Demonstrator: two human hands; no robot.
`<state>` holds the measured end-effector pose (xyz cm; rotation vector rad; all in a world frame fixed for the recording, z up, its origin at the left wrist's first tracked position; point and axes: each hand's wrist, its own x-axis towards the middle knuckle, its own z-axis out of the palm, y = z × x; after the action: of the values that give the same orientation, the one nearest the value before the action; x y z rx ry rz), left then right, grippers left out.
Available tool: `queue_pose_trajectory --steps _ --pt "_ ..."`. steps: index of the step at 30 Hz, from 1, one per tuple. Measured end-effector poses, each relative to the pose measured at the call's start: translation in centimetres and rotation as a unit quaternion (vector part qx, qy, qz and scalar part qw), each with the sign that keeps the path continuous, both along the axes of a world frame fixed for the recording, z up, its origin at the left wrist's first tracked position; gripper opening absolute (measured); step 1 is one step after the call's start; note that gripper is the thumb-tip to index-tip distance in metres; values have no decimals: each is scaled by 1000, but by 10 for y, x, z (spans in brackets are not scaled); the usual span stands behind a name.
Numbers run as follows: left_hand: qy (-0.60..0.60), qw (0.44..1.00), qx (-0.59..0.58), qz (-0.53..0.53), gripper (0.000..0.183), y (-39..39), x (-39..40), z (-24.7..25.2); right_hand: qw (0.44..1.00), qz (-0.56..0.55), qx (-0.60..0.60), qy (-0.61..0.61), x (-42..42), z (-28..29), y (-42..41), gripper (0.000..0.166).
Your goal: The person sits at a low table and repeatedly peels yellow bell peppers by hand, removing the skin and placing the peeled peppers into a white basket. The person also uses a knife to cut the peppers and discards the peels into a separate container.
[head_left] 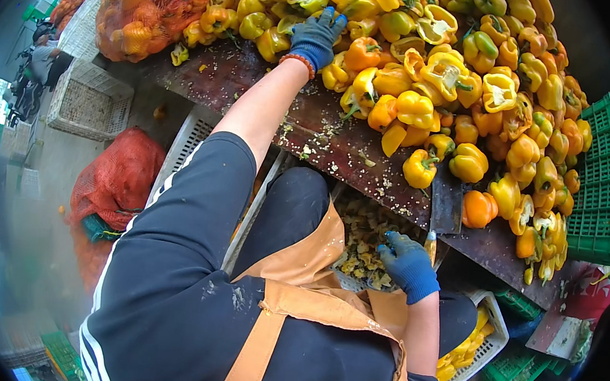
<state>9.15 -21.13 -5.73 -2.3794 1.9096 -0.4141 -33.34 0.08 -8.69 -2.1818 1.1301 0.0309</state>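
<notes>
My left hand [316, 38], in a blue knit glove, reaches onto the heap of yellow and orange bell peppers, fingers spread; whether it grips one I cannot tell. Near my lap, my right hand [406, 260], gloved in blue too, is bent above a crate of pepper cores and scraps [364, 236]. A wooden-handled knife or similar tool [430, 247] shows just beside it; its grip on the handle is unclear. The broad blade [447, 202] lies on the dark tabletop [342, 155]. Around it are whole peppers [420, 168], while halved ones [444, 74] lie in the heap.
Red mesh sacks of peppers [140, 11] stand at the table's upper left. A green plastic crate [598, 182] borders the right side. White crates [91, 101] and a red mesh bag [117, 171] are on the left floor; a crate of yellow pieces [470, 344] is lower right. A person [44, 60] is far left.
</notes>
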Motion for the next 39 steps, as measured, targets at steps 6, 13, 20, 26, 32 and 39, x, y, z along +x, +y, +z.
queue_pose_trajectory --steps 6,13,20,26,32,39 --pt "89 990 -97 -40 42 4 18 -5 1000 10 -24 -4 2 2 1 38" --pt "422 868 -259 33 32 31 50 2 997 -4 -43 -59 -5 -1 7 36" --pt "943 311 -89 -77 37 158 -83 48 763 -247 375 -466 20 37 -13 49" --pt "967 227 110 -40 46 235 -211 28 612 -240 386 -647 13 53 -8 38" --pt "876 433 17 -213 45 258 -259 17 748 -261 281 -541 -21 36 -13 22" --pt "989 2 144 -23 67 239 -253 29 702 -195 256 -635 -10 80 4 25"
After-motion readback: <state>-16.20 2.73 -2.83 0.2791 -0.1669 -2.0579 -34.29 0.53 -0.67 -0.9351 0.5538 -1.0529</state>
